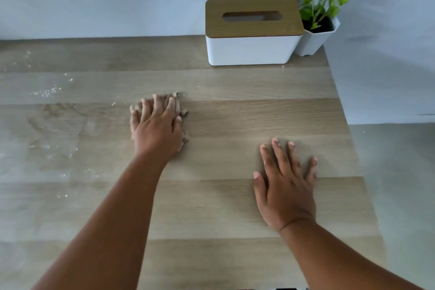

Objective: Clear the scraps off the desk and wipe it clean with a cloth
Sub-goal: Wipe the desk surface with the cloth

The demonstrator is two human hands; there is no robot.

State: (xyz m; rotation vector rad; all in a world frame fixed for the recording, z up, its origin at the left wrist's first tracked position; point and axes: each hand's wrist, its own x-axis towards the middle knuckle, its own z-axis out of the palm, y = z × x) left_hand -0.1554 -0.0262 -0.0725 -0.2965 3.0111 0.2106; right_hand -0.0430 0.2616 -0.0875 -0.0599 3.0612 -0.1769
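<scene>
My left hand (156, 125) presses flat on a beige cloth (183, 113) near the middle of the wooden desk (235, 207). Only the cloth's edges show around my fingers and palm. My right hand (286, 186) lies flat on the bare desk to the right, fingers spread, with nothing in it. Wet streaks and small glistening droplets (47, 92) cover the left part of the desk.
A white tissue box with a wooden lid (251, 30) stands at the back right. A small green plant in a white pot (317, 28) sits beside it in the corner. The desk's right edge (348, 125) drops to a grey floor. A pale wall runs behind.
</scene>
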